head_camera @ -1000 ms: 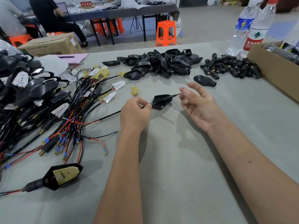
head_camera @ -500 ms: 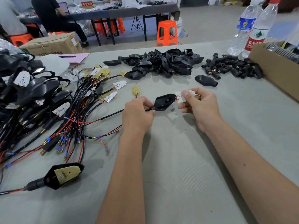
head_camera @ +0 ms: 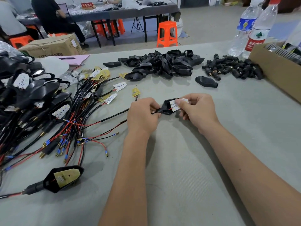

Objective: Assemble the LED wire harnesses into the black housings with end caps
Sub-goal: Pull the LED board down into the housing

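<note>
Over the middle of the grey table my left hand (head_camera: 143,115) pinches the narrow neck of a black housing (head_camera: 167,106), where a black wire (head_camera: 114,116) runs in from the left. My right hand (head_camera: 197,110) pinches a white LED board (head_camera: 176,104) at the housing's open mouth, a red lead showing beneath it. A finished housing with a yellow board (head_camera: 63,178) lies at the front left. Loose harnesses (head_camera: 84,111) spread across the left. Empty housings (head_camera: 162,64) are heaped at the back centre, with end caps (head_camera: 231,67) to their right.
A cardboard box (head_camera: 276,70) stands at the right edge, two water bottles (head_camera: 254,30) behind it. A stack of assembled units (head_camera: 21,92) fills the far left. One lone housing (head_camera: 206,81) lies beyond my right hand. People sit at another table in the background.
My right hand went from open by the wire end to pinching the LED board, which has moved left into the housing's mouth. My left hand kept hold of the housing's neck.
</note>
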Demonstrator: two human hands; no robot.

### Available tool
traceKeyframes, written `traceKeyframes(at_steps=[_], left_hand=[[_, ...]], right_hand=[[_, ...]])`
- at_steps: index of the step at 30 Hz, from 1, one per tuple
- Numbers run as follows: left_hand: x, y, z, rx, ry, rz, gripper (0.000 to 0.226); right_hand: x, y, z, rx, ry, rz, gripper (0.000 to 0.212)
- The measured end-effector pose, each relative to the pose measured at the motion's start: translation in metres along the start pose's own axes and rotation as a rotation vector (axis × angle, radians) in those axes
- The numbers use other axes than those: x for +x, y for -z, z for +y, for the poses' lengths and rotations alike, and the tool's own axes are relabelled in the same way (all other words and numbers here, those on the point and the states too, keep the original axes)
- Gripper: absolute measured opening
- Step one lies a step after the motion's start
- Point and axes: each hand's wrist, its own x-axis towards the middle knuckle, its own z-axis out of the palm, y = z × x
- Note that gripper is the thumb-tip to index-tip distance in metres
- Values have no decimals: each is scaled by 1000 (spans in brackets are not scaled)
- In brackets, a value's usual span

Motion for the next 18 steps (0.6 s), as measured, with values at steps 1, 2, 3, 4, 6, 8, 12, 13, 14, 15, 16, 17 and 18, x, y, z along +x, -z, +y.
traceKeyframes(at_steps=[1,2,3,4,6,8,12,13,14,15,16,17,18], left_hand=[[-1,-4,3,-42,-15,-5,21],[-2,-7,5,-74,-27,-3,21],[-2,-11,6,-97,-33,5,21],[-2,-14,7,-111,-35,15,22],[-2,-18,5,-137,-32,37,24],[-2,-19,2,-174,-27,56,26],[-2,-20,0,-228,-62,43,25],[-2,-21,0,-236,-75,41,25],[-2,-22,1,-242,-86,41,25],[-2,-22,1,-246,-94,39,25],[-2,-23,1,-247,-99,33,24],[-2,-23,1,-248,-104,22,24],[-2,-23,1,-251,-108,9,24]], right_hand=[[-2,-2,0,-28,19,19,9],[-4,-3,0,-42,37,39,12],[-4,-4,0,-42,53,54,14],[-4,-4,0,-38,64,65,13],[-2,-4,1,-26,68,74,10],[0,-1,1,-23,71,63,12],[5,4,2,-65,72,25,13],[5,5,2,-76,62,27,14],[6,6,3,-88,49,35,14],[5,6,3,-99,38,46,15],[5,6,3,-110,34,61,15],[4,5,3,-120,42,78,15],[3,5,3,-130,59,91,15]])
